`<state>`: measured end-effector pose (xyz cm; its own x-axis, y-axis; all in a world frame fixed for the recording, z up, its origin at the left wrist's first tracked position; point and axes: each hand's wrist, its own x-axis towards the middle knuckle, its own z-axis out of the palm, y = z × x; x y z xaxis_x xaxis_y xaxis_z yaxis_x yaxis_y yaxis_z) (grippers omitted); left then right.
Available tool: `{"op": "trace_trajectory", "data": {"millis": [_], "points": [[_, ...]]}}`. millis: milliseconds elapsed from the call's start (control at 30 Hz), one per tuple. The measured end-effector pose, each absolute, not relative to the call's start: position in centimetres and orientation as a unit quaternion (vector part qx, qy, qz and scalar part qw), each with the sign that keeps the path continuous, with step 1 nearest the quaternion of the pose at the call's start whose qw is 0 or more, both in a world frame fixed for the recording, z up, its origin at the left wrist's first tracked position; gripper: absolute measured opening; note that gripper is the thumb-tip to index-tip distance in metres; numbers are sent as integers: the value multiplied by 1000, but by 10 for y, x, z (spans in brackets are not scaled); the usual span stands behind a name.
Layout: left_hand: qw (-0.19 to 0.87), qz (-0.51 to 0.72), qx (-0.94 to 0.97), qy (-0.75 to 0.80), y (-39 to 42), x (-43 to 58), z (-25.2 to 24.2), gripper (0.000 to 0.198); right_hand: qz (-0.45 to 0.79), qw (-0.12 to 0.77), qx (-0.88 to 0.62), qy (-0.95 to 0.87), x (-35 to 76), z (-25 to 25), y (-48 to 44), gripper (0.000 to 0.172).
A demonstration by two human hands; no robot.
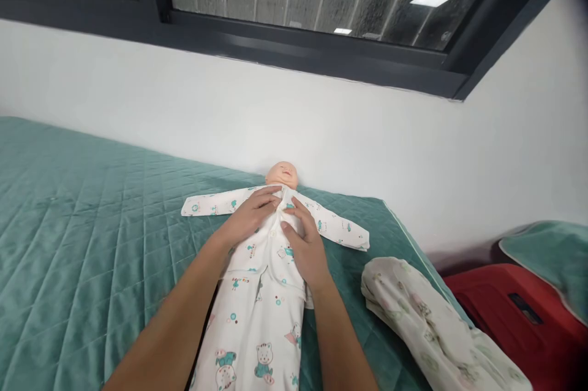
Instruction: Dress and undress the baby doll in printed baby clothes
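A baby doll (282,174) lies on its back, head toward the wall, dressed in a white long-sleeved baby shirt (264,250) with small printed animals. Its sleeves stretch out to both sides. At the upper chest, my left hand (255,213) has its fingertips closed on the shirt's front edge. Opposite it, my right hand (307,247) bends its fingers onto the other side of the same front opening. A button shows just below the fingertips; what lies directly under them is hidden. White baby pants (257,342) with bear prints extend below the shirt hem toward me.
A quilted green bed cover (101,238) spreads under everything. To the right lies a rolled, pale printed cloth (427,317). Beyond the bed's right edge is a red plastic object (509,317) with green fabric (551,256) over it. A white wall and dark-framed window (294,51) stand behind.
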<state>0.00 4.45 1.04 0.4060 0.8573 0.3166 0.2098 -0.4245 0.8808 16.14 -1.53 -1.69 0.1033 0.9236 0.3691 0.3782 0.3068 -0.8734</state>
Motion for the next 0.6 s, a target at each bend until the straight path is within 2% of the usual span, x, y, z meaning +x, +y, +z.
{"op": "trace_trajectory", "data": {"millis": [267,600], "points": [[454,402,718,342,46,-6,12,26,255,492,-543,-631,163,-14,-11,26],[408,409,726,373,46,4,12,22,284,516,-556,-586,159,-14,-12,28]]}}
